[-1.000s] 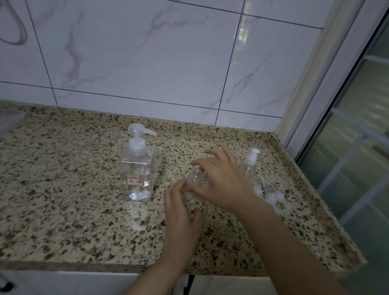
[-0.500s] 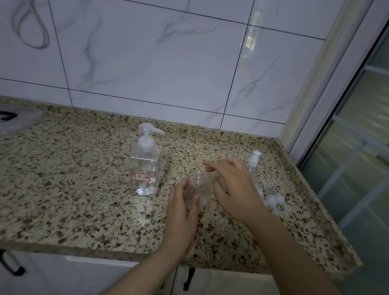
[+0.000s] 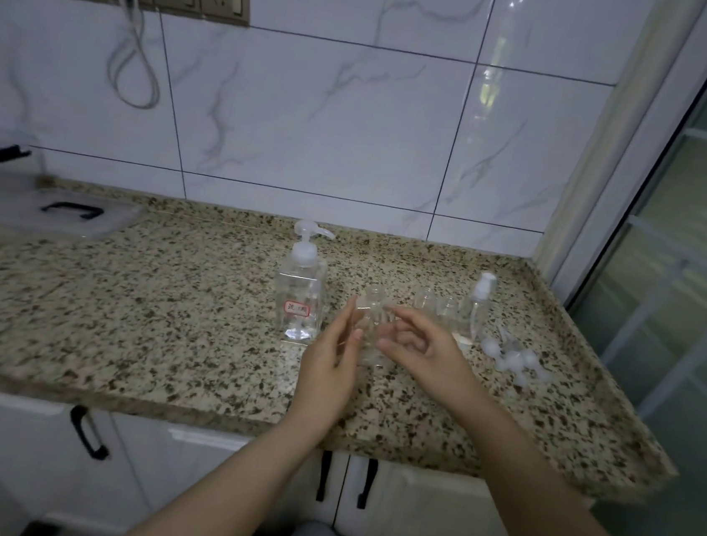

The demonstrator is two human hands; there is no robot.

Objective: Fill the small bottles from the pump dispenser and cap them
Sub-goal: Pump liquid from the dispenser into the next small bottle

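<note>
Left hand [image 3: 332, 353] stands edge-on against the left side of a small clear bottle [image 3: 372, 313], fingers extended and loosely parted, thumb toward the body of the bottle; contact looks light, more steadying than gripping, though the clear plastic and blur prevent certainty; right hand [image 3: 421, 349] sits at the bottle's right, fingers half curled, tips reaching toward its shoulder; cannot tell whether they press on it or merely flank it. Bottle is upright on the granite counter [image 3: 142, 311], neck open and uncapped, long axis vertical, contents not discernible. Key relation: pump dispenser [image 3: 302, 288] stands just beside the bottle on its left, spout pointing right, toward the bottle but above and short of its mouth; left hand is the nearer one to the pump, lying between it and the bottle's base; judgement: the bottle needs shifting left and under the spout, mouth kept vertical, with the right hand holding it and the left free to press the pump head. Further right, two more open small bottles [image 3: 434, 309] stand close together, then a spray bottle [image 3: 474, 313] with its white top fitted; loose white caps [image 3: 512, 358] lie in a cluster beyond, well apart from the hands. No filling evident yet; task appears at an early stage.
</note>
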